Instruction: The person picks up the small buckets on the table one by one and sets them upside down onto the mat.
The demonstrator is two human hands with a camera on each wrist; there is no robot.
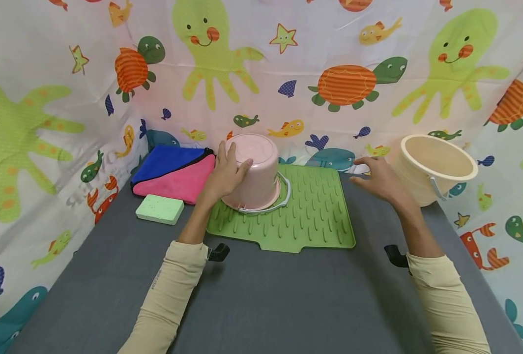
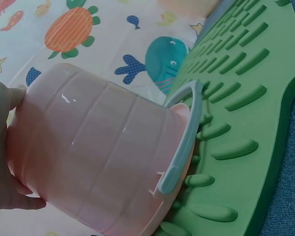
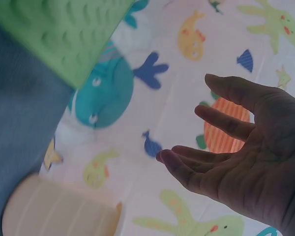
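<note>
Basically, your pink bucket point(image 1: 261, 182) looks like thin, glossy plastic: prob. light for its size, fairly stiff, a bit slick where the wall is smooth, & unlikely to break if bumped. It's upside down at the left edge of the green mat point(image 1: 314, 211), toward the back-left corner, rim down on the ridges. Best grip, IMO, is L/R across the wall just below the upturned base, or under the rim w/ both hands; don't trust the grey-blue handle point(image 1: 287, 191), since it lies loose round the rim, is prob. hinged & would likely swing. Re your left hand point(image 1: 223, 172): fingers fairly straight & spread wide, thumb well apart, touching the bucket near its base edge, w/o wrapping round it. Your right hand point(image 1: 380, 181) is empty, thumb & fingers parted w/ a slight bend, off the mat's right edge & just beside the cream bucket point(image 1: 421, 183), which stands upright near the table's point(image 1: 288, 295) back-right corner.
</note>
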